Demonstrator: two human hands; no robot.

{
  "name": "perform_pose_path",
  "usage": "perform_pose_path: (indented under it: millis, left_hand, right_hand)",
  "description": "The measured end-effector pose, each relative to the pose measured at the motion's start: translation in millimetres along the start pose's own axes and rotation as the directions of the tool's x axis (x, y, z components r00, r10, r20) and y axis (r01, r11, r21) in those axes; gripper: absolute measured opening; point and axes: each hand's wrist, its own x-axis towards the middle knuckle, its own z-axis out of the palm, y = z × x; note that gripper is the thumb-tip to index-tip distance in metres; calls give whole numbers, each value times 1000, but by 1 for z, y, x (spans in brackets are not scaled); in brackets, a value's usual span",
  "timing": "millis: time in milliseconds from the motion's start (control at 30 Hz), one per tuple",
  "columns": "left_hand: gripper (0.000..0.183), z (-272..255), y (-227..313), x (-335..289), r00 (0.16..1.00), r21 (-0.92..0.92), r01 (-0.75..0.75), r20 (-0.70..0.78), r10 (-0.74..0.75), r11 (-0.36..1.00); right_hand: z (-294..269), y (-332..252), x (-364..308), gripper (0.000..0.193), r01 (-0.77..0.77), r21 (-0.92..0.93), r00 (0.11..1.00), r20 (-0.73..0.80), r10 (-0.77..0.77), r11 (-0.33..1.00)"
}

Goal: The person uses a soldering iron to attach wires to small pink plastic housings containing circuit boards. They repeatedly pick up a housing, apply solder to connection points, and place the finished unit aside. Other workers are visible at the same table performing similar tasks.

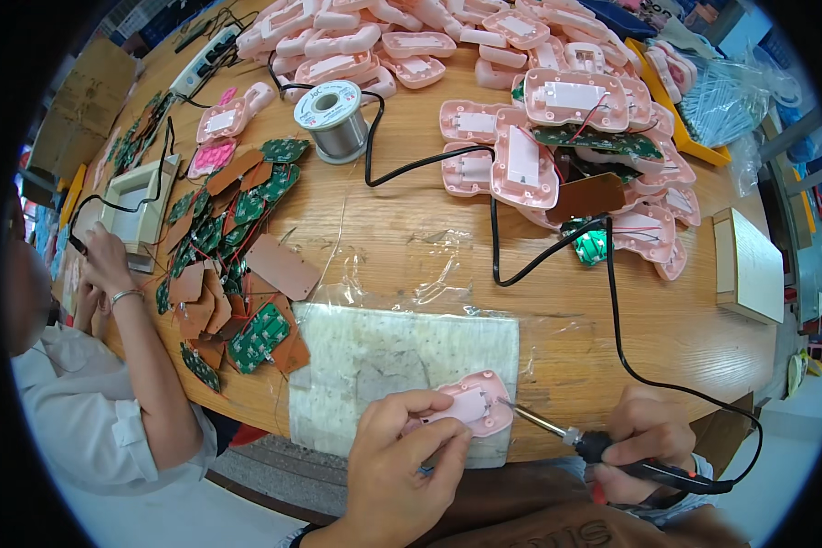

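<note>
My left hand (397, 470) grips a small pink plastic shell (495, 411), its hollow side facing up, over the front right of a pale, stained mat (338, 365). The thumb and fingers cover the shell's left part. In my right hand (648, 438) is a soldering iron (546, 424) with a black handle and metal shaft. Its tip points left at the shell's right end; whether it touches I cannot tell. The iron's black cord (616, 310) loops over the table. Left of the mat lies a heap of green and brown circuit boards (269, 333) with red wires.
A solder wire spool (331, 119) stands behind the mat. Pink shells (525, 164) pile up at the back and right, some with boards. A pale box (744, 265) sits at the right edge. On the left, a co-worker's arm (151, 365) reaches over a wooden tray (137, 205).
</note>
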Motion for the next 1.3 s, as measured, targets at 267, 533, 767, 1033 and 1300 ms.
perform_pose_path:
  millis: [267,533,767,1033,1300]
  left_hand:
    - [11,1,2,0,1000,48,-11,9,11,999]
    - [11,2,5,4,1000,88,-13,16,12,996]
    - [14,-46,27,32,951,350,-262,-63,302,899]
    - [9,-7,2,97,915,537,-375,81,396,755]
    - [24,-100,-55,101,956,770,-208,30,292,603]
  right_hand:
    - [7,2,-4,24,-42,31,999,15,42,999]
    - [6,3,-2,21,-49,61,998,39,47,997]
    - [-10,8,-12,24,36,16,991,-129,-33,999]
    - [-5,18,-21,25,22,-65,961,-273,-39,998]
    - [-13,22,-25,30,-87,-82,957,-283,60,993]
